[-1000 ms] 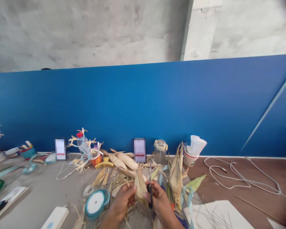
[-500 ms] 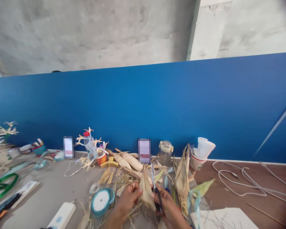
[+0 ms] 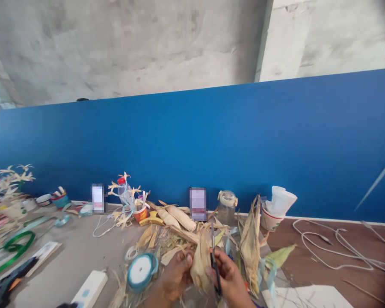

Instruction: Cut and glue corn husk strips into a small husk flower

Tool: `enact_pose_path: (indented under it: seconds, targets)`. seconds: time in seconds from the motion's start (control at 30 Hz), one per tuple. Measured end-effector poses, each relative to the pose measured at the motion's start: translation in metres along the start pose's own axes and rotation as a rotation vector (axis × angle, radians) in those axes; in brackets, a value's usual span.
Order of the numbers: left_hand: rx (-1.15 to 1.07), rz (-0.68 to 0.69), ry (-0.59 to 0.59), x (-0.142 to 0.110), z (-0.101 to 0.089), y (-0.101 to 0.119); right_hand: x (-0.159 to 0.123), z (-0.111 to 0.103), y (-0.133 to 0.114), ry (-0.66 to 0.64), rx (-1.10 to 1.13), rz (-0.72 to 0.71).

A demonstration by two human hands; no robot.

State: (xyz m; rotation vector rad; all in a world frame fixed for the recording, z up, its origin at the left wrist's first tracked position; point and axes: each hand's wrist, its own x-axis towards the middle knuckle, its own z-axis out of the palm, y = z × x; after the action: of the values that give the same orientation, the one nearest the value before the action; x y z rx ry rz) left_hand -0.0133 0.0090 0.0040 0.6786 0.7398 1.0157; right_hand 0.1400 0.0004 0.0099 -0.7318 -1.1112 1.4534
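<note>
A dry, pale corn husk [image 3: 200,266] stands upright between my two hands, low in the middle of the view. My left hand [image 3: 176,276] pinches its left edge, thumb uppermost. Black-handled scissors [image 3: 217,273] are in my right hand [image 3: 228,278], blades pointing up along the husk's right side; I cannot tell if the blades are apart. My right thumb also touches the husk. More husks [image 3: 179,217] lie behind my hands, and a tall bunch of husk [image 3: 250,244] stands to the right. Scraps are scattered around.
A teal ribbon spool [image 3: 140,270] lies left of my left hand. Behind are a phone [image 3: 198,204], a lidded jar [image 3: 227,207] and a paper cup [image 3: 271,219]. A white power strip [image 3: 90,288] and a black glue gun [image 3: 13,276] lie left. Cables [image 3: 336,252] are at right.
The whole view has shifted slightly, so everything appears farther right. My left hand has closed in on the husk's edge. The scissors have turned and now appear narrower, more edge-on.
</note>
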Motion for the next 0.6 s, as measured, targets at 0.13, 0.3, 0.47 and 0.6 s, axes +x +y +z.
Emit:
enact_pose_path:
  seconds: [0.13, 0.3, 0.47, 0.6]
  targets:
    - [-0.071, -0.060, -0.007, -0.003, 0.002, -0.003, -0.002, -0.006, 0.000, 0.059, -0.030, -0.022]
    - [0.002, 0.004, 0.026, 0.002, 0.003, 0.000, -0.002, -0.004, -0.002, 0.104, -0.042, -0.059]
    - [0.219, 0.172, 0.176, 0.010, 0.006, -0.003, -0.002, 0.003, 0.000, 0.097, -0.032, -0.067]
    - [0.109, 0.025, 0.146, 0.006, 0.007, -0.003, 0.000, 0.001, 0.004, 0.166, -0.005, -0.085]
